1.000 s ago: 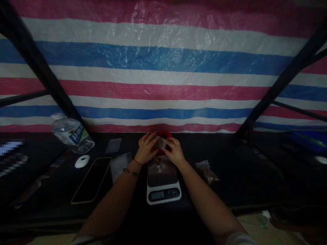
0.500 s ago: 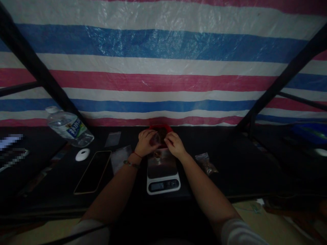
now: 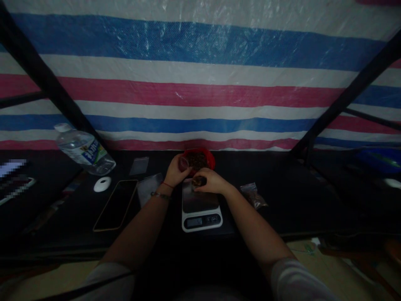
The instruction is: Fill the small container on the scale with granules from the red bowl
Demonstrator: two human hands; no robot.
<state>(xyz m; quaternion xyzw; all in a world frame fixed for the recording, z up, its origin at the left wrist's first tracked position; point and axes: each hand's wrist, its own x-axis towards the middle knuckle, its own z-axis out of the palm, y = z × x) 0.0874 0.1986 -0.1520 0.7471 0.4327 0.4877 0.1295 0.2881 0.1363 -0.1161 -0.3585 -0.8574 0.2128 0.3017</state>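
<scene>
My left hand [image 3: 177, 172] is closed around a small clear round plastic cup [image 3: 184, 163] at the left rim of a red bowl [image 3: 211, 161]. Small brown pieces [image 3: 198, 159] fill the bowl; their kind is too dark to make out. My right hand [image 3: 210, 182] has its fingers around a small container of brownish pieces [image 3: 196, 182], over the far part of a kitchen scale [image 3: 200, 203]. Whether that container touches the steel plate, I cannot tell. The scale's display faces me, its digits unreadable.
Left of the scale lie clear zip bags [image 3: 149, 188], a phone [image 3: 115, 205], a white oval object [image 3: 102, 184] and a tilted plastic bottle [image 3: 86, 150]. A filled zip bag [image 3: 253, 195] lies to the right. Striped sheeting [image 3: 200, 94] hangs behind the black table.
My right hand has moved from the bowl back toward me and closed on the small container at the scale. My left hand has shifted slightly left with the clear cup, uncovering more of the bowl.
</scene>
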